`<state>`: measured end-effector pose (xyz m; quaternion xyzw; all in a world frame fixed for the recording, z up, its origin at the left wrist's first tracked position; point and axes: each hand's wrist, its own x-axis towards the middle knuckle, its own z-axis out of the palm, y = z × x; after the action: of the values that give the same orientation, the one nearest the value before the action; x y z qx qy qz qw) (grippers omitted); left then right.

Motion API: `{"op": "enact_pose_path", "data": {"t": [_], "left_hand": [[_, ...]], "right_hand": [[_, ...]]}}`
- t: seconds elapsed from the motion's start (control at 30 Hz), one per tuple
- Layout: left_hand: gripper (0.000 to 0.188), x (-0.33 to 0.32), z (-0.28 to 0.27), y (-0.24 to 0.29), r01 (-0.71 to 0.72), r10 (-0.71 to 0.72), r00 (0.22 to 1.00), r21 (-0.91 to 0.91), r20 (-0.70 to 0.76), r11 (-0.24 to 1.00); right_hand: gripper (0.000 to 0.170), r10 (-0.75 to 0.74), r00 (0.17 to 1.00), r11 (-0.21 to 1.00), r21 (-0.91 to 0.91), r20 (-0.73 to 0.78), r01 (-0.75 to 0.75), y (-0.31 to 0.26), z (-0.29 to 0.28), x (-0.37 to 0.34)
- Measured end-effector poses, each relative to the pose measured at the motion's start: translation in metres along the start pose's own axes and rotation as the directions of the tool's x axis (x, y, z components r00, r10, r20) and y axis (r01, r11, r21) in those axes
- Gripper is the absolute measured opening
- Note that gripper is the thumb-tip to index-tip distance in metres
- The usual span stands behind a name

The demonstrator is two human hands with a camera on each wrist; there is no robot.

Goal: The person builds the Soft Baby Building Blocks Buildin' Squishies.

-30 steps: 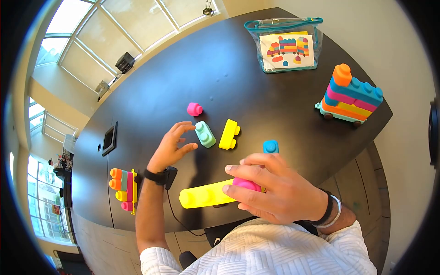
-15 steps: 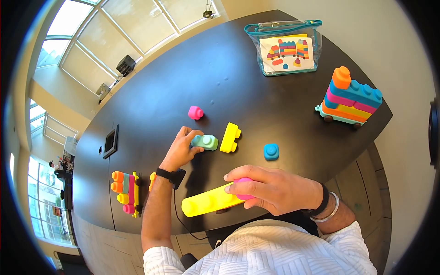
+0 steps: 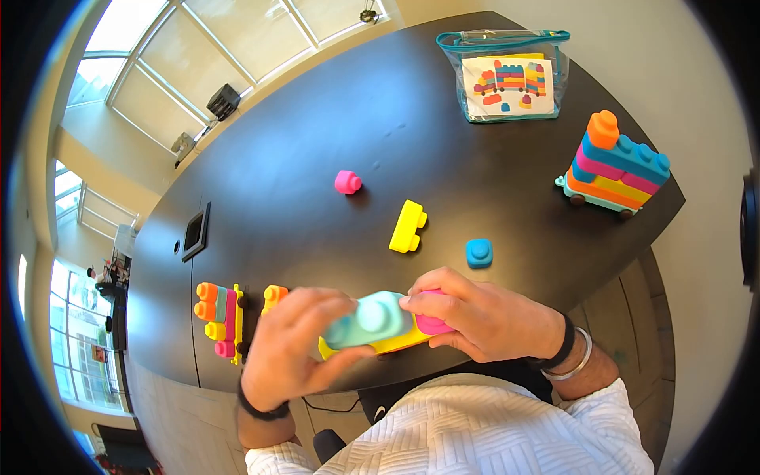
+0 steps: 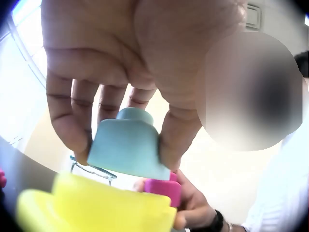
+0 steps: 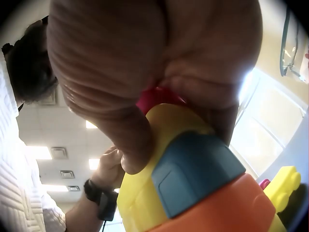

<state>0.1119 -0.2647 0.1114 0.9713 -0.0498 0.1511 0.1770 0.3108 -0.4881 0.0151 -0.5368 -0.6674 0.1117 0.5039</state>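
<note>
My left hand (image 3: 289,344) pinches a light teal block (image 3: 374,318) between thumb and fingers, over the long yellow piece (image 3: 400,342). In the left wrist view the teal block (image 4: 128,145) is held just above the yellow piece (image 4: 111,205); whether they touch is unclear. My right hand (image 3: 499,321) grips the pink block (image 3: 431,310) at the yellow piece's right end. The right wrist view shows the right thumb against the yellow piece (image 5: 140,198), with a blue block (image 5: 195,169) and an orange one (image 5: 227,208) below it.
A yellow block (image 3: 407,227), a blue block (image 3: 479,253) and a pink block (image 3: 347,182) lie beyond the hands. Wheeled block stacks stand at left (image 3: 222,321) and right (image 3: 609,178). An orange block (image 3: 274,295) is beside the left hand. A clear bag (image 3: 511,87) stands at the back.
My left hand has lifted the teal block from the table and brought it toward me, over the yellow piece. My right hand stays on the pink block. The view has shifted slightly.
</note>
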Motion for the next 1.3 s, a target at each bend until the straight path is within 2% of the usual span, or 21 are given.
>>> {"op": "enact_pose_path", "data": {"t": [0.07, 0.2, 0.3, 0.37, 0.4, 0.47, 0.57, 0.7, 0.8, 0.87, 0.9, 0.93, 0.97, 1.0, 1.03, 1.07, 1.1, 1.13, 1.17, 1.23, 1.3], "left_hand": [[0.050, 0.000, 0.010, 0.014, 0.027, -0.026, 1.000, 0.083, -0.012, 0.996], [0.048, -0.006, 0.003, 0.011, -0.033, 0.031, 0.999, 0.046, 0.036, 0.998], [0.047, -0.011, 0.012, 0.016, -0.073, 0.076, 0.997, 0.093, -0.030, 0.993], [0.048, -0.017, 0.014, 0.021, 0.022, -0.023, 1.000, 0.159, 0.009, 0.987], [0.048, -0.017, 0.015, 0.027, 0.022, -0.024, 1.000, 0.158, 0.010, 0.987], [0.054, -0.015, 0.018, 0.038, 0.052, -0.056, 0.998, 0.285, 0.006, 0.957], [0.046, -0.013, 0.029, 0.025, 0.040, -0.040, 0.999, 0.173, -0.005, 0.984], [0.048, -0.019, 0.034, 0.022, 0.015, -0.017, 1.000, 0.147, 0.012, 0.989], [0.055, -0.027, 0.039, 0.021, 0.029, -0.032, 0.999, 0.175, 0.011, 0.984], [0.067, -0.032, 0.042, 0.018, 0.034, -0.033, 0.999, 0.069, -0.019, 0.997], [0.067, -0.035, 0.043, 0.017, 0.038, -0.037, 0.999, 0.073, -0.026, 0.997], [0.076, -0.040, 0.043, 0.016, 0.052, -0.052, 0.999, 0.003, -0.009, 0.999], [0.084, -0.045, 0.041, 0.015, 0.073, -0.073, 0.997, -0.062, 0.004, 0.995], [0.084, -0.050, 0.037, 0.012, 0.092, -0.092, 0.996, -0.045, -0.011, 0.995], [0.091, -0.056, 0.033, 0.009, 0.103, -0.105, 0.994, -0.105, -0.019, 0.989], [0.098, -0.064, 0.029, 0.004, 0.113, -0.120, 0.992, -0.164, -0.029, 0.980], [0.108, -0.080, 0.026, -0.007, 0.145, -0.176, 0.980, -0.266, -0.097, 0.953], [0.104, -0.087, 0.010, -0.008, 0.182, -0.219, 0.960, -0.203, -0.178, 0.962], [0.101, -0.100, -0.003, -0.018, 0.305, -0.327, 0.914, -0.125, -0.239, 0.944], [0.097, -0.129, -0.027, -0.040, 0.535, -0.480, 0.792, 0.049, -0.377, 0.844], [0.089, -0.163, -0.048, -0.070, 0.723, -0.582, 0.658, 0.184, -0.478, 0.666]], "right_hand": [[0.071, 0.017, 1.000, 1.000, 0.006, 0.012, -0.017, -0.002, 0.001, 0.001], [0.072, 0.010, 1.000, 0.999, -0.034, -0.025, -0.011, -0.001, 0.007, 0.000], [0.072, 0.016, 0.999, 0.999, -0.034, -0.031, -0.017, -0.002, 0.006, 0.000], [0.072, 0.023, 0.999, 0.999, -0.033, -0.030, -0.024, -0.003, 0.007, 0.000], [0.072, 0.021, 0.999, 0.999, -0.046, -0.035, -0.022, -0.003, 0.007, 0.001], [0.072, 0.022, 0.999, 0.998, -0.059, -0.036, -0.024, -0.003, 0.007, 0.000], [0.073, 0.018, 0.999, 0.996, -0.082, -0.045, -0.021, -0.003, 0.007, 0.000], [0.077, 0.023, 1.000, 0.994, -0.108, -0.019, -0.025, -0.003, 0.002, 0.000], [0.085, 0.044, 0.999, 0.992, -0.123, 0.020, -0.041, 0.002, 0.002, -0.003], [0.089, 0.062, 0.997, 0.991, -0.122, 0.038, -0.057, 0.010, 0.004, -0.007], [0.093, 0.144, 0.989, 0.988, -0.058, 0.037, -0.142, 0.014, 0.005, -0.010], [0.097, 0.223, 0.974, 0.975, 0.008, 0.044, -0.224, 0.018, 0.006, -0.013], [0.097, 0.205, 0.977, 0.979, 0.011, 0.059, -0.206, 0.024, 0.007, -0.015], [0.092, 0.303, 0.942, 0.953, -0.049, 0.142, -0.299, 0.031, 0.009, -0.016], [0.087, 0.396, 0.892, 0.918, -0.119, 0.220, -0.378, 0.037, 0.010, -0.016], [0.087, 0.370, 0.897, 0.929, -0.113, 0.242, -0.353, 0.041, 0.010, -0.017], [0.079, 0.354, 0.899, 0.935, -0.124, 0.256, -0.333, 0.045, 0.011, -0.018], [0.070, 0.341, 0.900, 0.939, -0.135, 0.269, -0.316, 0.048, 0.013, -0.018], [0.070, 0.324, 0.901, 0.946, -0.125, 0.289, -0.300, 0.047, 0.014, -0.017], [0.048, 0.345, 0.913, 0.939, -0.102, 0.219, -0.330, 0.040, 0.014, -0.014], [0.047, 0.372, 0.898, 0.928, -0.117, 0.235, -0.354, 0.038, 0.011, -0.011]]}}
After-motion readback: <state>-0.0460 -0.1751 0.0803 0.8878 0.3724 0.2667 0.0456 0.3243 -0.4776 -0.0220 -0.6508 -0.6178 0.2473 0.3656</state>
